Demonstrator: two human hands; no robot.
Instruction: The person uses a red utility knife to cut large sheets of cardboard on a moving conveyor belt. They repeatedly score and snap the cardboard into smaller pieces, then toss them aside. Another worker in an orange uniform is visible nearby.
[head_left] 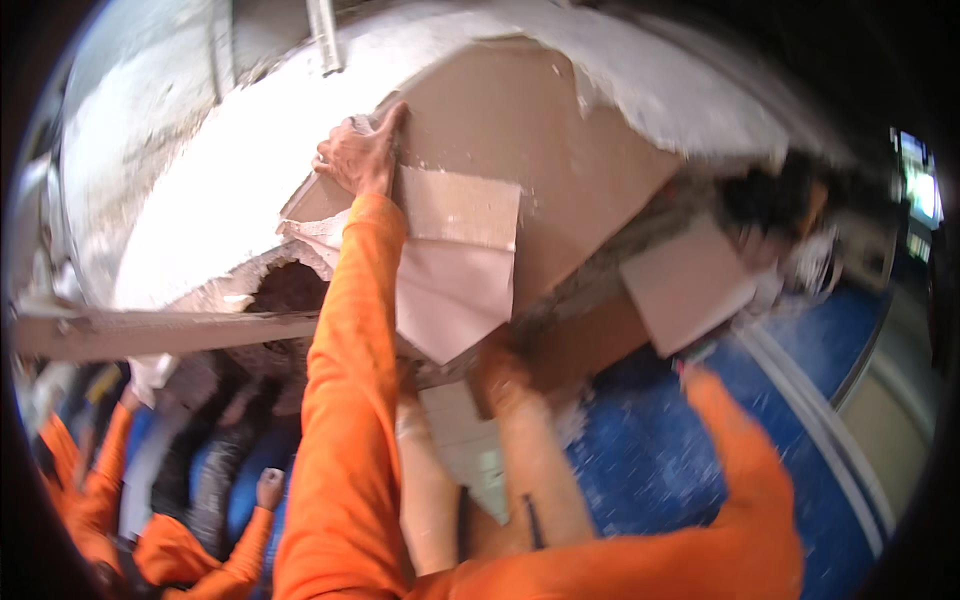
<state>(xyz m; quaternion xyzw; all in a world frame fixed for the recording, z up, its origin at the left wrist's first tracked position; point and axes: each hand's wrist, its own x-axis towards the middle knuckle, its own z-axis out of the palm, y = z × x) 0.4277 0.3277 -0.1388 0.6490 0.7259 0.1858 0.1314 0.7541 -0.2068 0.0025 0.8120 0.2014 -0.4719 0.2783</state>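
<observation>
Brown, broad, flat board (490, 110) lay against rough white plaster-like material (230, 180), beside the thumb-splayed left hand (358, 155), and might have slid if nudged, though whether that or the blurred right hand (692, 374) gripped anything was unclear.

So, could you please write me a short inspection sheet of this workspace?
Surface: white, rough-edged material with a dark hole at its lower edge.
Work pieces: a large brown sheet lies against the white material; a creased pale piece overlaps it.
Clutter: a long bar at left; a smaller pale panel at right.
Hands: left hand at the brown sheet's left edge, thumb extended, grip unclear; right hand blurred just below the smaller pale panel, hold unclear.
Cables: pale strands at far right, too blurred to confirm.
Surroundings: blue floor with white specks; another person's orange sleeve at lower left.
</observation>
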